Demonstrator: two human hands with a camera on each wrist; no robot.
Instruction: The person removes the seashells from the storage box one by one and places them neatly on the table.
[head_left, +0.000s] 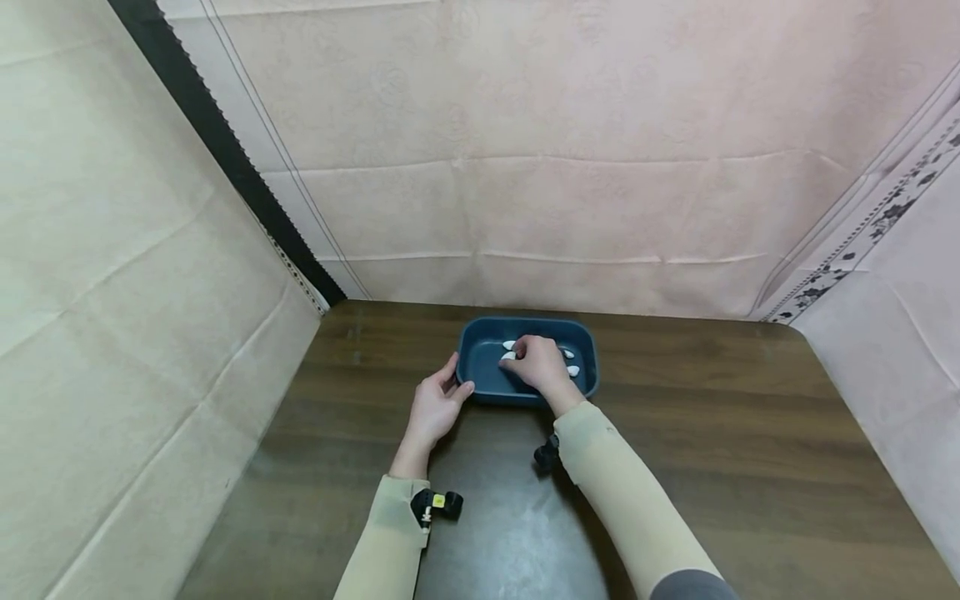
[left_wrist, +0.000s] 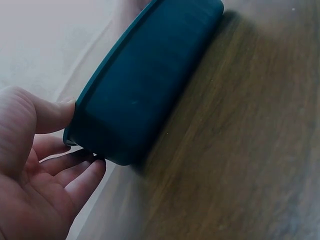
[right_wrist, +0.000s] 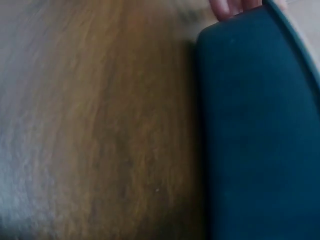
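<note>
A dark blue rectangular tray [head_left: 588, 333] stands on the wooden table, with several small white oval pieces [head_left: 573, 371] on its floor. My left hand [head_left: 437, 407] holds the tray by its near left corner. In the left wrist view the thumb presses the rim and the fingers [left_wrist: 90, 182] reach around the end wall. My right hand [head_left: 542, 363] is down inside the tray, wrist over the near rim, thumb and forefinger around one white piece [head_left: 507, 356]. The right wrist view shows the tray's outer wall [right_wrist: 260, 130] but hides the right hand's fingers behind it.
The brown wooden table [head_left: 675, 417] extends on both sides of the tray. A pale cloth wall [head_left: 562, 208] rises behind the table's back edge, near the tray. More cloth hangs at left and right. Each wrist carries a small black camera [head_left: 437, 504].
</note>
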